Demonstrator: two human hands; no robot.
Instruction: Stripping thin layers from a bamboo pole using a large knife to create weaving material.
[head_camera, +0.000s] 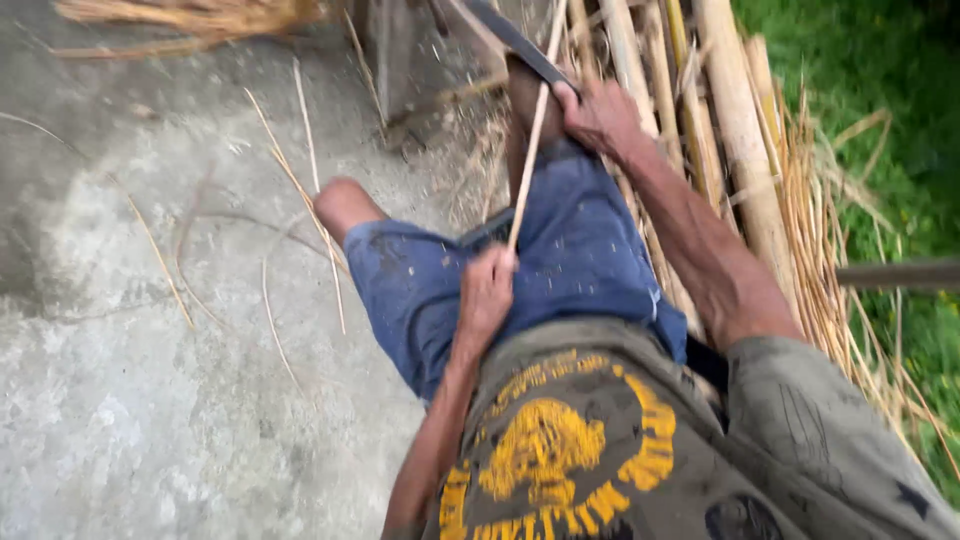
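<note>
Seated person splitting cane, seen from the head. The left hand is closed around the lower end of a thin bamboo strip, which rises from that fist, over the blue shorts, toward the right hand. The right hand is closed on the handle of a dark knife, whose blade runs up and away from the knuckles and meets the strip just beside them. Beyond and to the outer side of the right hand lies a stack of thick bamboo poles, with grass past it. To the outer side of the left hand, loose slivers lie scattered on the concrete floor.
</note>
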